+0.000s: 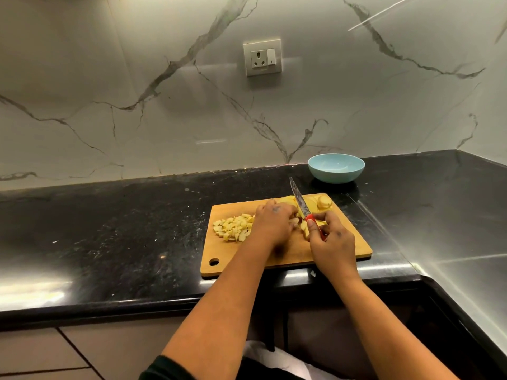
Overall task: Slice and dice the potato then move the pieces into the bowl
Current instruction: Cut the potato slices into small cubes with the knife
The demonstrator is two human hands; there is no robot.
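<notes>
A wooden cutting board point(345, 242) lies on the black counter. A heap of diced potato point(233, 227) sits on its left part. Round potato slices point(318, 203) lie at its far right corner. My left hand point(273, 223) is curled over potato pieces in the board's middle, which are mostly hidden under it. My right hand point(330, 242) grips the red handle of a knife point(300, 201), whose blade points away, up and to the left, above the slices. A light blue bowl point(336, 168) stands behind the board by the wall, with no potato in it.
The black stone counter point(123, 237) runs left and turns a corner at the right point(452, 215). A marble wall with a power socket point(262, 56) rises behind. The counter's front edge point(164, 305) lies just below the board.
</notes>
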